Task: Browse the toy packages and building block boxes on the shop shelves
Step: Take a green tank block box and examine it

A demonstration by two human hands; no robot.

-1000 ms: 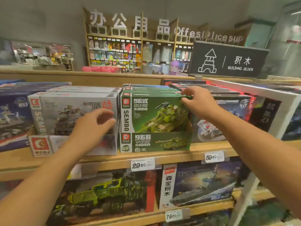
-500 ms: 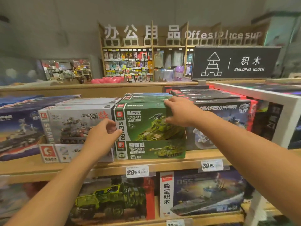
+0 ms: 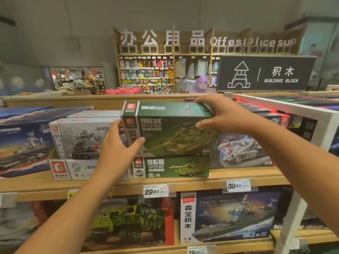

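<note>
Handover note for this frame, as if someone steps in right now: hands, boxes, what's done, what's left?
Left hand grips the lower left corner of the green tank box; right hand grips its upper right end.
The box is tilted, its left end raised off the second green tank box lying beneath on the wooden shelf.
Done: one box picked for a look.
Left: inspect it, return it, browse the grey box and the other boxes.

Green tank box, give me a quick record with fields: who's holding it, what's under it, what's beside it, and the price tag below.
held item: green tank box, tilted
left hand: grips its lower left corner
right hand: grips its upper right end
underneath: second green tank box on the wooden shelf
left neighbour: grey tank box
price tag: 29.90
</note>
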